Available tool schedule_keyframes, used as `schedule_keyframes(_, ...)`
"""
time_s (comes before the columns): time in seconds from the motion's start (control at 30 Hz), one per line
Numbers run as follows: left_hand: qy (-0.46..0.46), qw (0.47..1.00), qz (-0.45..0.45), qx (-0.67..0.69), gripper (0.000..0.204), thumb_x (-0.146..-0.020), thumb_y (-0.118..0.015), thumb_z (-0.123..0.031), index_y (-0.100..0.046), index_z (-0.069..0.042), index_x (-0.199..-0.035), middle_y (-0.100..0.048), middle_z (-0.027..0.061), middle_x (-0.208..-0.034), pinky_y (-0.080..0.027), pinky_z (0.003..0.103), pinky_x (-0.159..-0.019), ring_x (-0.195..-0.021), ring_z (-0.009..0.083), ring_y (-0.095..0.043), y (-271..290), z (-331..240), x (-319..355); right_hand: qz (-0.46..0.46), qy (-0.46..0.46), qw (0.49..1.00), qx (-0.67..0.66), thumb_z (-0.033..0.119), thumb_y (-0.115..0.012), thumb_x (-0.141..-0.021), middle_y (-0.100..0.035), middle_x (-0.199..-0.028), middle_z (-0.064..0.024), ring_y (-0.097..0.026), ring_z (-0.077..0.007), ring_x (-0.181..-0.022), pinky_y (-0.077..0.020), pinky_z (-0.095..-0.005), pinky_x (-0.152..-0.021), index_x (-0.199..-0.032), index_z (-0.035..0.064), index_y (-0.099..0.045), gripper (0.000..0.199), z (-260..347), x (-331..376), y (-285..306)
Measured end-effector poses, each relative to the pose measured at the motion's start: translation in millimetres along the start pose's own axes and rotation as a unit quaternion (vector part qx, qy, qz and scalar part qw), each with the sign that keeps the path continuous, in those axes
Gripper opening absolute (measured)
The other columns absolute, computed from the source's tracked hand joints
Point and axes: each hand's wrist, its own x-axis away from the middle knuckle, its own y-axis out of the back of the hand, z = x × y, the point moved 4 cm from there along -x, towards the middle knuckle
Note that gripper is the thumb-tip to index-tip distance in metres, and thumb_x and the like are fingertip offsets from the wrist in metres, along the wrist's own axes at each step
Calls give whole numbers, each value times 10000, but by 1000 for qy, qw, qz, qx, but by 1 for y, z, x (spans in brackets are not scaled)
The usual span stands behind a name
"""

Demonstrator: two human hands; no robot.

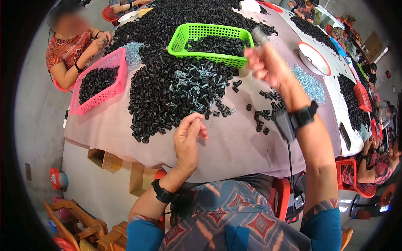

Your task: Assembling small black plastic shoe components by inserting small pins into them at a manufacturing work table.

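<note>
My right hand (270,67) is raised beside the right end of a green basket (205,30), blurred by motion, its fingers apart. A grey smear at its upper fingertips is too blurred to name. Inside the basket lie many small black cylindrical parts (215,44). Over the near table edge, my left hand (189,136) has its fingers curled in and the thumb pressed toward them; whatever they may hold is hidden. Just beyond it spreads a heap of black parts (155,100), with metal springs (194,85) scattered on top. One loose spring (211,124) lies beside my left fingers.
A pink basket (121,79) of black parts stands at left, near a seated person (69,46). To the right are a pile of springs (309,83), a white bowl with a red rim (314,58), loose black parts (261,121) and a dark phone-like object (345,136).
</note>
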Motion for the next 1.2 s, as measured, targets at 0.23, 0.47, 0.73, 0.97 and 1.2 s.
schedule_keyframes(0.23,-46,998,-37,19,213,-965,-466,-143,-535,-11,-1117,-520,22,-755,-431,231,-600,-654,98,-492,11,-10,-8,-105,118,916,368,435,-651,-831,-373,-529,84,-325,-28,-413,-251,-205,-361,-726,106,-585,352,-38,8,3)
schedule_keyframes(0.47,-67,997,-39,17,236,-971,-453,-156,-502,-13,-1152,-515,31,-763,-435,237,-606,-662,104,-488,12,-13,-11,58,289,847,442,7,-634,-708,-544,-681,-53,-511,-163,-607,-404,-294,-535,-789,11,-574,101,-113,35,-15)
schedule_keyframes(0.73,-67,997,-41,8,244,-974,-452,-167,-492,-15,-1160,-513,27,-767,-430,232,-608,-667,98,-479,10,-10,-11,12,380,696,609,51,-635,-602,-495,-892,-103,-485,-300,-872,-413,-381,-727,-949,67,-577,351,-127,45,-70)
schedule_keyframes(0.97,-64,997,-44,0,234,-968,-456,-148,-495,-18,-1158,-517,20,-765,-426,222,-603,-659,91,-480,11,-12,-10,10,368,681,633,114,-640,-640,-491,-894,-89,-463,-287,-903,-375,-401,-728,-914,85,-582,282,-135,42,-76)
schedule_keyframes(1.2,-22,999,-27,-20,205,-955,-477,-115,-534,-23,-1128,-520,-4,-776,-427,202,-580,-658,64,-485,10,2,-7,26,359,673,646,99,-648,-601,-491,-895,-80,-457,-279,-898,-371,-393,-742,-896,88,-572,305,-130,68,-41)
